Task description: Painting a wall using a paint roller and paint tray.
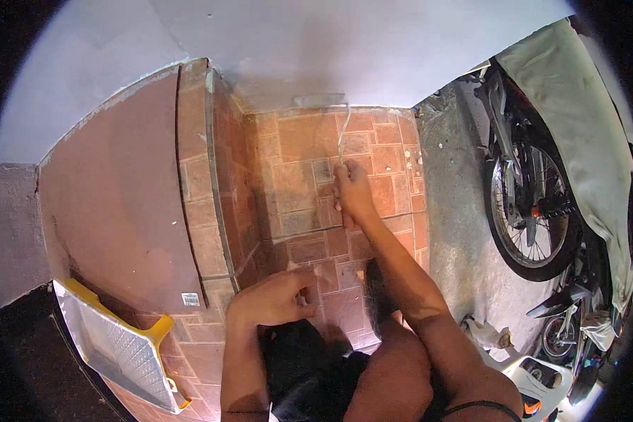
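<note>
My right hand is closed around the handle of a paint roller, arm stretched forward over the tiled floor. The roller's thin bent metal rod runs up from my fist to its pale sleeve, which lies sideways along the foot of the white wall. Closer to me, my left hand hangs above my lap with its fingers loosely bent and a gap beside the thumb. I see nothing held in it.
A tiled step topped by a brown board rises on the left. Near it sits a white paint tray with yellow edges. A partly covered motorcycle stands on concrete at right, with a white plastic chair at lower right.
</note>
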`<control>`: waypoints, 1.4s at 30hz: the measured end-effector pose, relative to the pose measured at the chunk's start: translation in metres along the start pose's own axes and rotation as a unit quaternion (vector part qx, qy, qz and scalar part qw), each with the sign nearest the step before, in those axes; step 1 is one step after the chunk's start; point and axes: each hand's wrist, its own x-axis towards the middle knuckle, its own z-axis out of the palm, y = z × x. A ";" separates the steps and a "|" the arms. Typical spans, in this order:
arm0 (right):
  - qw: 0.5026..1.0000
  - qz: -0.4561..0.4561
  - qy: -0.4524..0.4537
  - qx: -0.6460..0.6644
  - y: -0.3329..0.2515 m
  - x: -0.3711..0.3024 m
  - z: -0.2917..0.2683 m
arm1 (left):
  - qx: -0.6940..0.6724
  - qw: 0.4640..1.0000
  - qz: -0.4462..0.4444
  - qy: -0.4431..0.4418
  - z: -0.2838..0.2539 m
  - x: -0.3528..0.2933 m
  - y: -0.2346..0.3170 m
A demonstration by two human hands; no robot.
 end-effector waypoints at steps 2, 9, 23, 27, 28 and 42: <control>1.000 0.026 0.006 -0.012 0.010 0.007 -0.007 | -0.015 0.999 -0.027 -0.017 -0.003 0.002 0.008; 0.999 -0.020 0.013 -0.024 0.032 0.013 -0.023 | 0.002 1.000 0.000 0.003 0.002 0.002 0.002; 0.999 0.034 -0.013 0.020 0.015 0.013 -0.024 | -0.028 0.998 -0.043 -0.030 -0.004 0.006 0.005; 1.000 0.009 -0.020 0.005 0.015 0.010 -0.028 | -0.028 0.999 -0.018 -0.022 -0.002 0.002 0.000; 1.000 -0.016 -0.022 0.006 0.013 0.008 -0.029 | -0.028 0.999 -0.019 -0.020 -0.002 0.001 0.000; 0.999 0.034 -0.022 0.021 -0.009 -0.003 -0.040 | -0.031 0.999 -0.032 -0.008 -0.001 0.005 0.003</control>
